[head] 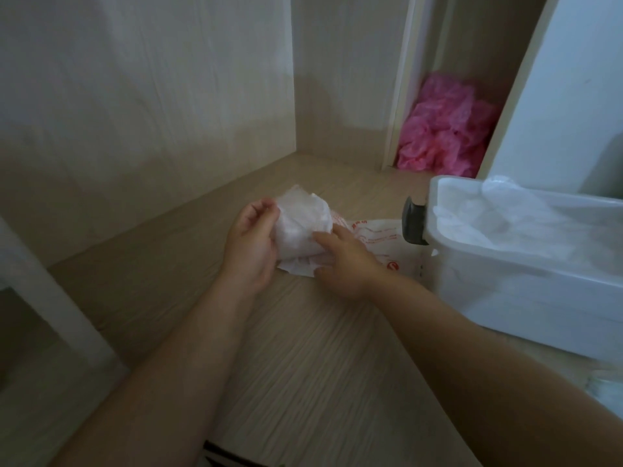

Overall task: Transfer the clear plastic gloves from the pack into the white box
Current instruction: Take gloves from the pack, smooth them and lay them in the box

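Transfer partway done | white box [505,298], right of frame, already holds crumpled gloves [499,217] | left hand [251,244] and right hand [340,261], fingers curled, clamp wad of clear gloves [300,224] at centre, above red-printed pack [377,241] on table [303,348] | wad yet to go in

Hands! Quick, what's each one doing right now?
Left hand: grips the wad of clear gloves.
Right hand: pinches the pack at its end.
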`<state>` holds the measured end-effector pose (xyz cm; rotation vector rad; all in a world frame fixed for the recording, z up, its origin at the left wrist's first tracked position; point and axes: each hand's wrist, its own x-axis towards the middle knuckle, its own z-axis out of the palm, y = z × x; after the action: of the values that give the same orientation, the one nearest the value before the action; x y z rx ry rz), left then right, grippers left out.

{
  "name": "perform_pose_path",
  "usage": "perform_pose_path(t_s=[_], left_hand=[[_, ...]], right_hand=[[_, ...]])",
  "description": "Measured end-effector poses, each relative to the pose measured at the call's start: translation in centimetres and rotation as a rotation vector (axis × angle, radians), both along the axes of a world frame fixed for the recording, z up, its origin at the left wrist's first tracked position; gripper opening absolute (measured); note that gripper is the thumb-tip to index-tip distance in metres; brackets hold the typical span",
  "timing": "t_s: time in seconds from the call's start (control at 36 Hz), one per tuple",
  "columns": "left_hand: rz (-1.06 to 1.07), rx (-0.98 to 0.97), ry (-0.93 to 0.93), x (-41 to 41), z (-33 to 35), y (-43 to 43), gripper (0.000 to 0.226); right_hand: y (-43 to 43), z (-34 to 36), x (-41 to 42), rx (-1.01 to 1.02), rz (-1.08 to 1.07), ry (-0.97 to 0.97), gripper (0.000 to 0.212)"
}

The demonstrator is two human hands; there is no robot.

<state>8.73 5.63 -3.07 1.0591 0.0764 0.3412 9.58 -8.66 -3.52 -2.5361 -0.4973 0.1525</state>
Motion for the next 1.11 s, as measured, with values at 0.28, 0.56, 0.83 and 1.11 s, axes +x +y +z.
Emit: perform_pose_path(t_s=[0.28,0.56,0.83,1.11], left_hand=[[0.323,0.212,-0.202,-0.1,4.7,2.0,0.018],[0.138,0.532,-0.357,-2.7,7.6,-0.8,0.018],[-0.583,0.486,-0.128,-2.8,9.0,-4.0,0.073],[-0.279,0.677,-0.201,-3.2,12.1,-8.3,0.004]], right_hand=[[0.5,1.5,-0.7,0.170,-0.077,0.037,0.051],[-0.3,9.3,-3.7,0.759,-0.009,-0.108,0.038],[-6.0,12.7,-5.4,1.137,0.031,0.163,0.032],[-12.3,14.8,-7.3,0.911,-0.235,-0.101,0.029]])
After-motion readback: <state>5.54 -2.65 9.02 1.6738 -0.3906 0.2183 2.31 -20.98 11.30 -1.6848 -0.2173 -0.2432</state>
